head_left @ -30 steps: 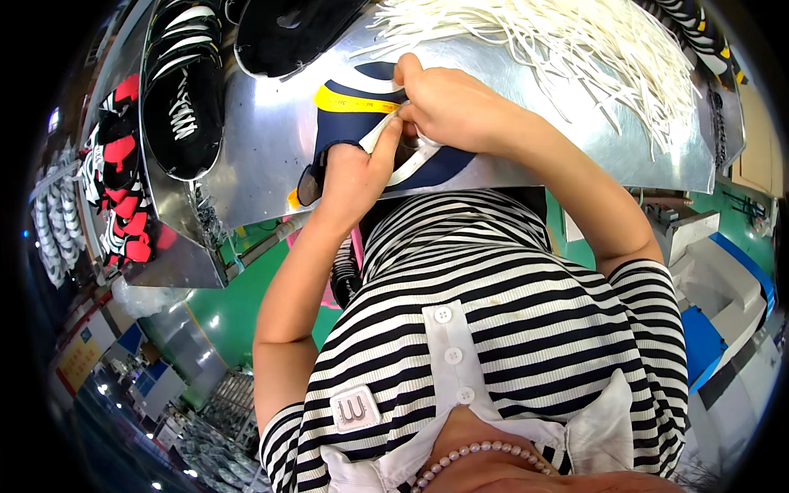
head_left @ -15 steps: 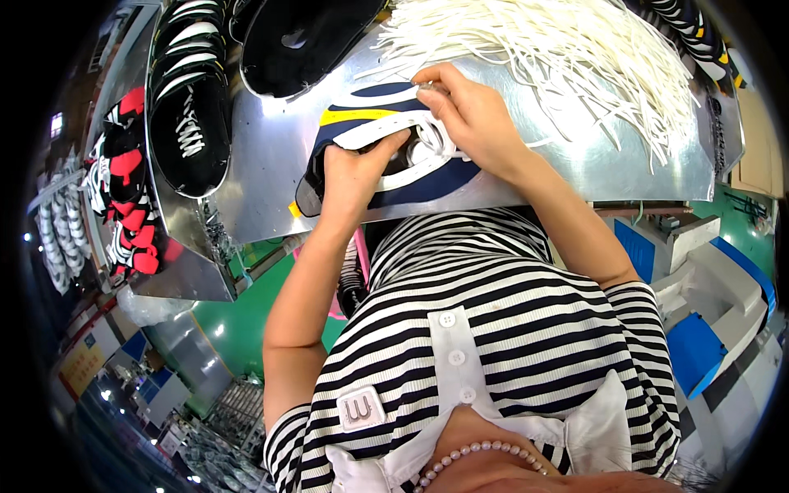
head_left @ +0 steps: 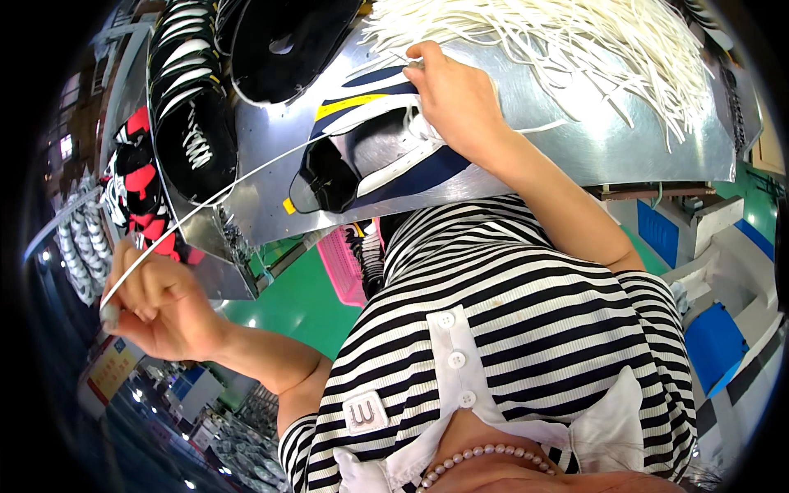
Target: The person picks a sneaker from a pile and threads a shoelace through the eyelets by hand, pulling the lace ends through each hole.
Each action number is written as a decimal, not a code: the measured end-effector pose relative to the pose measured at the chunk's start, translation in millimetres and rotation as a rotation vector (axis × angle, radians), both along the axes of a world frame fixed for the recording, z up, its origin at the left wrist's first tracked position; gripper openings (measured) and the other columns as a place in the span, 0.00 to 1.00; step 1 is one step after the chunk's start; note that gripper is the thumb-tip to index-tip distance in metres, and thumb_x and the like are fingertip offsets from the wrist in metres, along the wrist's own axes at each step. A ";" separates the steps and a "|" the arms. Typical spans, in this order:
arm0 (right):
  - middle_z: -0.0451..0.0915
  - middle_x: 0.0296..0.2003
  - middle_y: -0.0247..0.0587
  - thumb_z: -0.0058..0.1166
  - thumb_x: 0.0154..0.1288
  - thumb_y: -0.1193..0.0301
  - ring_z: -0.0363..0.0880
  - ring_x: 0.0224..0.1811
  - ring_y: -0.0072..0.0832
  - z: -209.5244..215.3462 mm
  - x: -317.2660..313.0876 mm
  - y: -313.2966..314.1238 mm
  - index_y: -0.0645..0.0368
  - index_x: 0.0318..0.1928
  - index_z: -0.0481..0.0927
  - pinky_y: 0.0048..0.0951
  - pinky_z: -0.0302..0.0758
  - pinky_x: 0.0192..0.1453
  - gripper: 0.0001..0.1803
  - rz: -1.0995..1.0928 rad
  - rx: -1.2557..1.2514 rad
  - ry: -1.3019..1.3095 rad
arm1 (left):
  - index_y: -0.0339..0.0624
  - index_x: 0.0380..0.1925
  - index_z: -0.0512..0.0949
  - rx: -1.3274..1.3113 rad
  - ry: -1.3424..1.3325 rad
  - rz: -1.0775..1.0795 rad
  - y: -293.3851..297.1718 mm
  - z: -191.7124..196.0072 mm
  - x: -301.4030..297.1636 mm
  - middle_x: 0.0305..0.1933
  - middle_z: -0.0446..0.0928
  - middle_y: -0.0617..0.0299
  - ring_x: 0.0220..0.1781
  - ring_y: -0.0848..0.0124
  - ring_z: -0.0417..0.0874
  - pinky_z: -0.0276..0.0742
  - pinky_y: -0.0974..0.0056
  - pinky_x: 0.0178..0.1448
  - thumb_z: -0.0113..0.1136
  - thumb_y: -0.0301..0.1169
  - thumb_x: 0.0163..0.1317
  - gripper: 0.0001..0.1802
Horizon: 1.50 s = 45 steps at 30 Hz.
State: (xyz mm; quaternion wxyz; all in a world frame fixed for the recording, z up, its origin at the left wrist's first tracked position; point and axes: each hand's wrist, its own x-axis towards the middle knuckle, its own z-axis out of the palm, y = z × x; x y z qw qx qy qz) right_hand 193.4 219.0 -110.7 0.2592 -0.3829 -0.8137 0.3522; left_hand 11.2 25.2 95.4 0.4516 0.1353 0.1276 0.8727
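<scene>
Out over the left side, beyond the table edge, my left hand [head_left: 168, 304] is closed. A white shoelace [head_left: 263, 168] is pinched in its fingers. The lace runs taut from there back to a navy shoe upper [head_left: 329, 177] with white and yellow trim, lying open on the metal table. My right hand [head_left: 460, 99] rests at the lacing end of that upper, thumb and forefinger drawn together. What lies between those fingertips is too small to make out, and the palm hides part of the lacing. A loose lace end [head_left: 542, 127] sticks out beside my right wrist.
A large heap of white laces [head_left: 559, 41] covers the back right of the metal table [head_left: 600, 152]. Black uppers stand in a row [head_left: 193, 152] at the left, with a bigger black piece [head_left: 288, 45] beside them. Below the table edge is a pink basket [head_left: 341, 267].
My left hand has come out of the shoe upper and swung far left and down, drawing the lace out straight. My right hand has shifted slightly up and left.
</scene>
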 end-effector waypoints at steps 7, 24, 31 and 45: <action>0.83 0.27 0.50 0.51 0.70 0.62 0.84 0.31 0.48 -7.1 -3.2 6.3 0.59 0.51 0.74 0.46 0.77 0.38 0.16 -0.023 -0.039 0.106 | 0.41 0.29 0.82 -0.842 1.962 0.161 32.3 -116.9 78.2 0.38 0.76 0.59 0.47 0.60 0.75 0.67 0.58 0.52 0.70 0.25 0.51 0.06; 0.84 0.28 0.45 0.53 0.70 0.69 0.85 0.31 0.42 11.6 61.8 -49.9 0.62 0.46 0.69 0.37 0.77 0.35 0.11 0.255 -0.391 0.119 | 0.40 0.35 0.80 -1.044 1.894 0.232 49.5 -164.0 82.9 0.33 0.81 0.54 0.33 0.57 0.83 0.77 0.58 0.36 0.71 0.34 0.55 0.13; 0.84 0.28 0.44 0.54 0.70 0.69 0.84 0.31 0.43 13.6 57.4 -38.6 0.63 0.46 0.69 0.38 0.76 0.36 0.12 0.294 -0.403 0.028 | 0.38 0.37 0.81 -1.037 1.752 0.104 50.4 -166.4 75.8 0.32 0.83 0.54 0.31 0.63 0.84 0.77 0.64 0.36 0.72 0.32 0.55 0.13; 0.82 0.24 0.45 0.54 0.68 0.69 0.83 0.30 0.44 19.9 49.0 -35.1 0.64 0.46 0.67 0.40 0.76 0.37 0.14 0.315 -0.442 -0.046 | 0.33 0.38 0.82 -0.842 1.754 0.058 48.1 -167.8 74.0 0.33 0.84 0.55 0.31 0.73 0.82 0.76 0.71 0.36 0.71 0.26 0.57 0.11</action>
